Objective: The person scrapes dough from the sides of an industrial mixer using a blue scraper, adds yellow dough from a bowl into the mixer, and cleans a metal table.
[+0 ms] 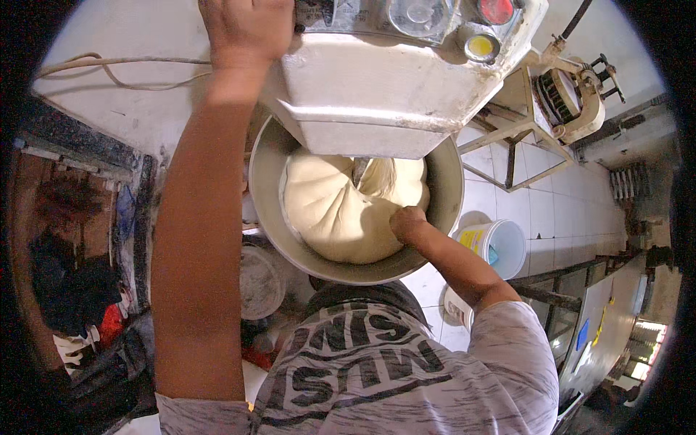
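A white mixer head point(377, 94) with a control panel point(409, 18) and round buttons hangs over a metal bowl point(261, 196). In the bowl lies a large pale mass of dough point(326, 217), folded around a metal tool under the head. My left hand point(246, 32) rests at the upper left of the mixer, its fingers mostly cut off by the frame's edge. My right hand point(409, 225) is at the front right of the dough, fingers curled against it, their tips hidden.
A white bucket point(511, 246) and another container stand right of the bowl. A metal stand with a machine point(569, 101) is at upper right, a table point(594, 319) at lower right. A powdery round container point(257, 283) sits below left. A cable point(145, 61) runs at upper left.
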{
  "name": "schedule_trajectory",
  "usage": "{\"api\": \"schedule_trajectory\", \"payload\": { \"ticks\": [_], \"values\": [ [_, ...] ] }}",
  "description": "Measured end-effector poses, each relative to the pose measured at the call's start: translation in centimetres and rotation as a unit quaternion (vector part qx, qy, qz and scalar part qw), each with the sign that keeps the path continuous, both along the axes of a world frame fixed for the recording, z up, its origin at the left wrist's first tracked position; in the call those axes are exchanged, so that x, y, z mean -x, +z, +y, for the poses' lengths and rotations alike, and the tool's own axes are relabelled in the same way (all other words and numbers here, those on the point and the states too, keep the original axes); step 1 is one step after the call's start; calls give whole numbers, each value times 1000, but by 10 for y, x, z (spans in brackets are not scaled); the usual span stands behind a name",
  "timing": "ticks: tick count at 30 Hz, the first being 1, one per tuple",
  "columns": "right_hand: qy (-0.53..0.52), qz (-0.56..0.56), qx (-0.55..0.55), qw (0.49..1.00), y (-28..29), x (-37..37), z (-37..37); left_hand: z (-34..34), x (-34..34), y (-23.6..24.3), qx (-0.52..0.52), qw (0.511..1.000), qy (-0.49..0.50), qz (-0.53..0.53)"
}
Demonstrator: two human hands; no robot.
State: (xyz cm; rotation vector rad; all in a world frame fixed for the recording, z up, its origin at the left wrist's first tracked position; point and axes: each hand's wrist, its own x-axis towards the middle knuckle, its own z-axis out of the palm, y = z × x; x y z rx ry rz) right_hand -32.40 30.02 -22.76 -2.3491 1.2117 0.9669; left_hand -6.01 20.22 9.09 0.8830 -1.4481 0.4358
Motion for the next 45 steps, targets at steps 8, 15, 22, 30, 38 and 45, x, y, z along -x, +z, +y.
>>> {"api": "schedule_trajectory", "payload": {
  "ticks": [8,15,22,30,38,45],
  "values": [
    [-145,-153,108,972,-89,-55,9,-1,5,4,14,999,-36,7],
    [-44,-111,92,989,-38,13,-4,0,-2,2,25,999,-2,-19],
    [-32,74,188,979,-3,-4,4,-4,-2,1,28,999,-17,-2],
    [-51,5,122,991,-49,-67,14,-6,1,-2,15,998,-53,37],
    [31,-9,115,993,-11,-14,-23,-1,0,2,14,1000,-5,-6],
    [-40,-76,89,992,30,-27,2,-2,-2,1,25,999,14,-15]
  ]
}}
